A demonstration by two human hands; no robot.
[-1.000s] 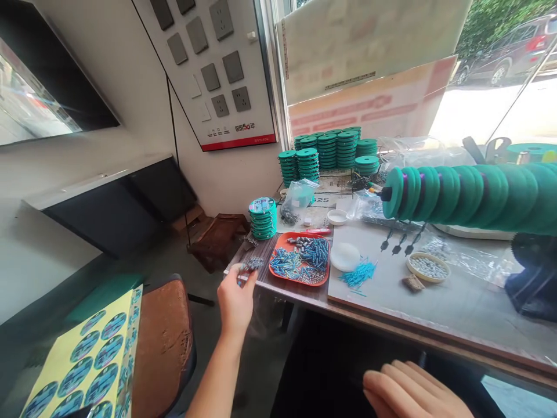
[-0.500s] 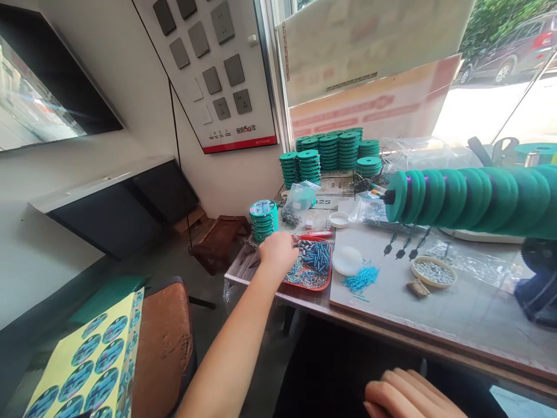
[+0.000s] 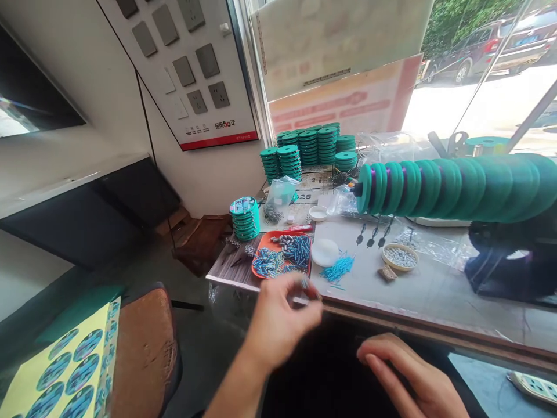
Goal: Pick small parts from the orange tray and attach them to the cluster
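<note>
My left hand (image 3: 282,319) is just in front of the table edge, below the orange tray (image 3: 261,275). Its thumb and fingers curve into a pinch; a small bluish piece seems to show at the tips, too blurred to name. Blue spring-like parts (image 3: 297,249), silvery pieces and small beads fill the tray. My right hand (image 3: 407,371) is over my dark lap, its thumb pressed against the bent forefinger. Whatever it may hold is hidden.
Beside the tray lie a white round lid (image 3: 325,253), light-blue thin tubes (image 3: 338,269) and a bowl of grey beads (image 3: 400,247). A row of green spools (image 3: 435,187) on a shaft overhangs the table's right. Stacked green spools (image 3: 308,146) stand by the window.
My left hand has come out of the orange tray, back towards me. My right hand has risen slightly into view. The whole scene has shifted left as the camera turned.
</note>
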